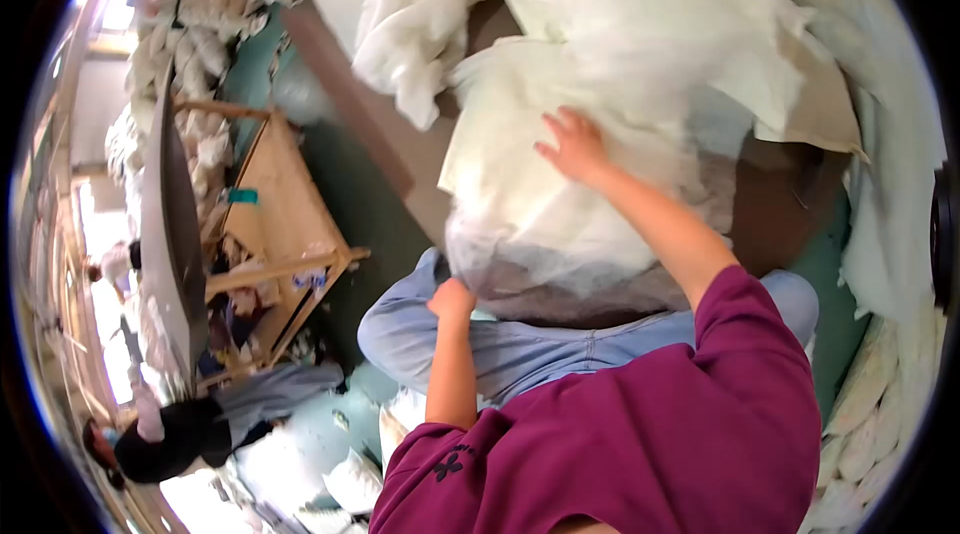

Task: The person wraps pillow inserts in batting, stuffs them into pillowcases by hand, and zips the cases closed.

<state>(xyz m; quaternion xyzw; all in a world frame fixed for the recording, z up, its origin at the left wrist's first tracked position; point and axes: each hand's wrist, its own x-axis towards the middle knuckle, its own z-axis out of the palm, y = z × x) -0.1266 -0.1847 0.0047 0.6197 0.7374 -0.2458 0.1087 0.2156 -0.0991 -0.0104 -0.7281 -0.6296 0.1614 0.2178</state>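
My right hand [577, 146] lies on a stack of white fabric [560, 204], palm down with its fingers spread. Thin clear plastic [640, 274] wraps the near end of that stack, close against my lap. Beside the plastic's left corner, above my knee, my left hand [453, 300] is closed, and its fingertips are turned away from view. Whether it grips the plastic's edge cannot be made out. More loose white fabric [650, 14] spreads over the far side of the stack.
The stack rests on a brown board [790, 194]. Crumpled white pieces [415, 24] lie at its far left. To the left stand a wooden frame table [290, 204] and a person in dark clothes [180, 439]. White bundles [870, 394] line the right side.
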